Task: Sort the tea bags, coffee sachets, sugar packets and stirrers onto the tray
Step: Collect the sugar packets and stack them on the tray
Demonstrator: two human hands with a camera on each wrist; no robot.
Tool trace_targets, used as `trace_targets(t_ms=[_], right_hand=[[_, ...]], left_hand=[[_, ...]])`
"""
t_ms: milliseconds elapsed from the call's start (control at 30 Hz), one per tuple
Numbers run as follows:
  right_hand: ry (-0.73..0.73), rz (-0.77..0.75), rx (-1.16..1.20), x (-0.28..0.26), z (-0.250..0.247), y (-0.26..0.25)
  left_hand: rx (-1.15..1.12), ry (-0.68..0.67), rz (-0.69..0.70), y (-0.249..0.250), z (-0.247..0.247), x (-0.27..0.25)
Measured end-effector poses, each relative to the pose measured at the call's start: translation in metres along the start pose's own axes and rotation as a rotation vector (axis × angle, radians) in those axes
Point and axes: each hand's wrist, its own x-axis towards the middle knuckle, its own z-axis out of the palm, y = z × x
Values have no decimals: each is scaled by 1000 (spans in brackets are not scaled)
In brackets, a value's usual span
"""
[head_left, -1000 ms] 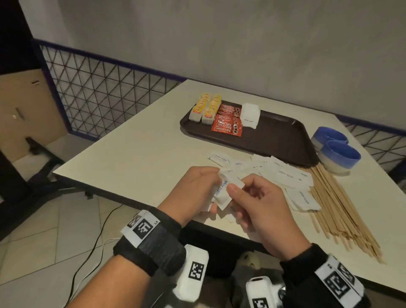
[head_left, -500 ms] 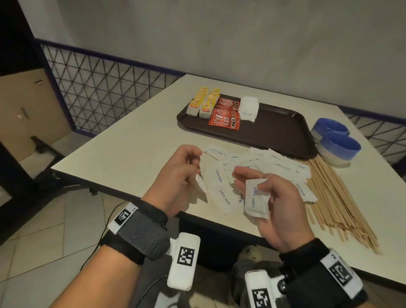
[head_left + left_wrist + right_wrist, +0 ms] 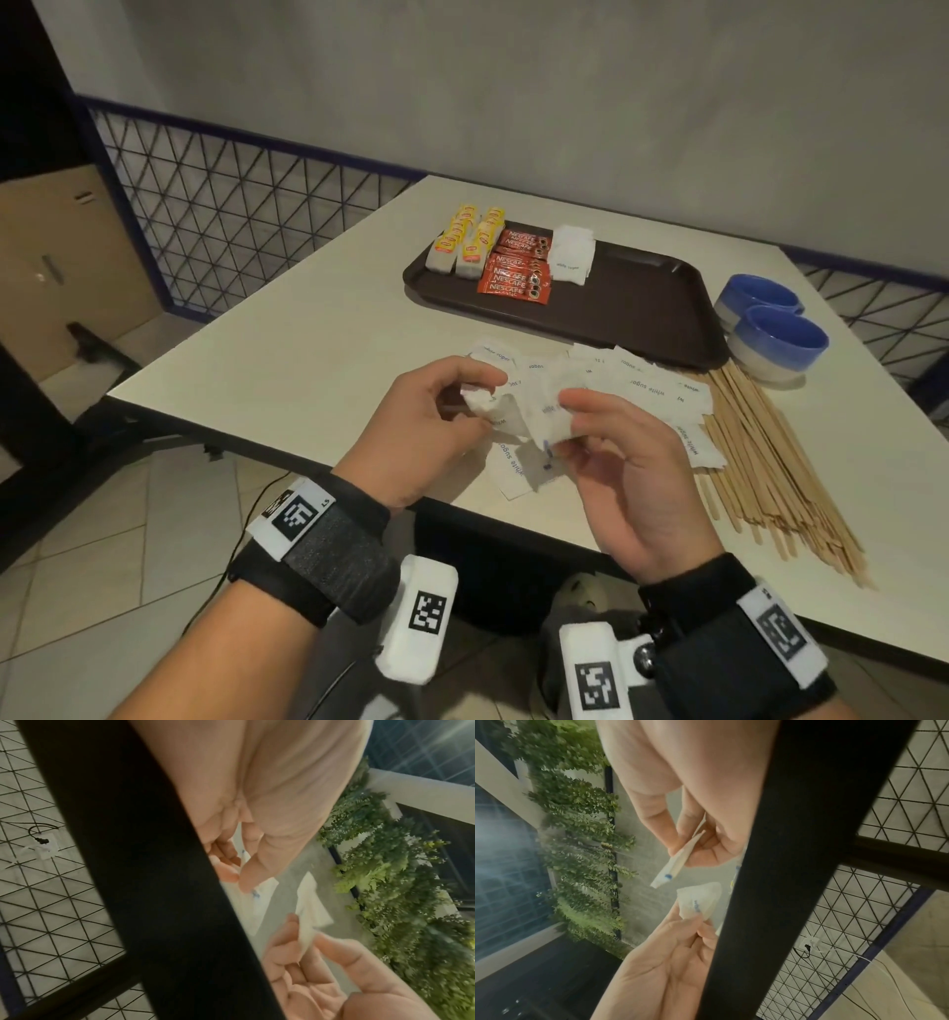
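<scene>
The big table (image 3: 267, 360) holds everything. The brown tray (image 3: 642, 303) sits at its far side, and it is the spot to measure from. On the tray's left end lie the tea bags (image 3: 464, 244), then the coffee sachets (image 3: 516, 270), then a small pile of sugar packets (image 3: 571, 254). Just in front of the tray, a loose heap of sugar packets (image 3: 652, 388) waits on the table, and the stirrers (image 3: 770, 462) fan out beside it, in front of the tray's right end. Two blue bowls (image 3: 770, 329) stand right of the tray.

In front of the heap, the left hand (image 3: 431, 426) pinches one packet and the right hand (image 3: 621, 473) pinches a few more. It would be best to stack them flat and hold them gently, so none slip or tear.
</scene>
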Motion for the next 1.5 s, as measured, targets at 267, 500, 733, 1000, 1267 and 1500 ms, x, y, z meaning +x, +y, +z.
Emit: trace_targets(t_ms=[267,500,733,1000,1267,1500], right_hand=[[58,5,-83,-3,6,-2],[7,-11,-197,-5,11,-2],[-21,-92,-345,-8,11,5],[-29,-34,-269,-7,7,3],[-103,-28,-119,-5,3,1],[-115,-90,-264,-5,7,6]], left_hand=[[-100,-58,-27,3,-1,-1],[-52,-150,4,8,1,-4],[-59,-101,-37,7,0,-2],[-165,11,-51,5,0,-2],[-335,-27,-99,12,1,-4],[-291,-75,-126,13,0,-5]])
